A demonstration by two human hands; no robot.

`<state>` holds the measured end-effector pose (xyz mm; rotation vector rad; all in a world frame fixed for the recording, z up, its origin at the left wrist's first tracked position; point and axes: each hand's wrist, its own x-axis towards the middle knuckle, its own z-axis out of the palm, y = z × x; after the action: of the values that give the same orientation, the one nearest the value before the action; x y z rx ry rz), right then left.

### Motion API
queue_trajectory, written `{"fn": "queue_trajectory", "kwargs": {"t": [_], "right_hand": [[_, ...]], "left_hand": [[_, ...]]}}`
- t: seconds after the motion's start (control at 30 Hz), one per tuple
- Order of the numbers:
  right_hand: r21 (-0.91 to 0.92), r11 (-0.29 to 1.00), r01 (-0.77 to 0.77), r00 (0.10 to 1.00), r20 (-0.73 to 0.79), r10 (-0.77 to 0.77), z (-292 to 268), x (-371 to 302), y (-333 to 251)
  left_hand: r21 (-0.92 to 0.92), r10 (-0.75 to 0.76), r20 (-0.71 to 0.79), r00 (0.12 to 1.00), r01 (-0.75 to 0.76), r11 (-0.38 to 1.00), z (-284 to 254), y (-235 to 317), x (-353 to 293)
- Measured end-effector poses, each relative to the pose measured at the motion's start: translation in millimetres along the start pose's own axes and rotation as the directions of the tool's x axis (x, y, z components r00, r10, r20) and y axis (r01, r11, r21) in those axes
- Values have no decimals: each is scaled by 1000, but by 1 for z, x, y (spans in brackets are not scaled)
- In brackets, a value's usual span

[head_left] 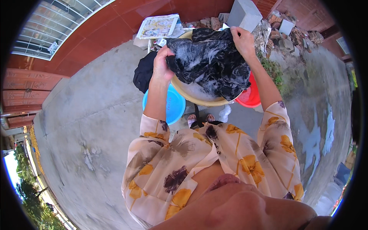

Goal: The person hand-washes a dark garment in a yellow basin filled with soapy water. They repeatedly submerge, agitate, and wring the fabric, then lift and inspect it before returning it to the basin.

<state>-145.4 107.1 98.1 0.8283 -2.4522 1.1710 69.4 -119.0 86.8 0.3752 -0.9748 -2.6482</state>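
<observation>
A wet black garment [211, 57], streaked with white suds, is stretched between my hands over a large yellowish basin [184, 90]. Its lower part hangs over the basin's front right rim. My left hand [163, 63] is closed on the garment's left edge. At the upper right, my right hand [243, 42] pinches its other edge. Foamy water [197, 91] shows inside the basin below the cloth. The garment's exact kind cannot be made out.
A blue basin [172, 105] stands at the front left, and a red basin [251, 94] at the right. Dark cloth [143, 73] lies left of my left wrist. Behind are a printed box [158, 26], a grey block [244, 15] and piled bricks [285, 40] by a red wall [103, 32].
</observation>
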Motion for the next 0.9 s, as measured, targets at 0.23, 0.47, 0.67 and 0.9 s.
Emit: {"fn": "queue_trajectory", "kwargs": {"t": [0.23,0.47,0.67,0.9], "right_hand": [[93,972,216,917,323,-234,-10,-35,3],[389,918,-83,784,594,-181,41,-49,5],[537,843,24,913,331,-236,86,-84,-15],[141,990,-16,986,169,-8,127,-101,-37]], "left_hand": [[-42,-92,42,995,94,995,-17,-41,7],[31,-285,-278,917,305,952,-8,-22,2],[-208,-284,-162,945,248,946,-72,-93,17],[83,-52,-530,847,113,990,-10,-150,18]]}}
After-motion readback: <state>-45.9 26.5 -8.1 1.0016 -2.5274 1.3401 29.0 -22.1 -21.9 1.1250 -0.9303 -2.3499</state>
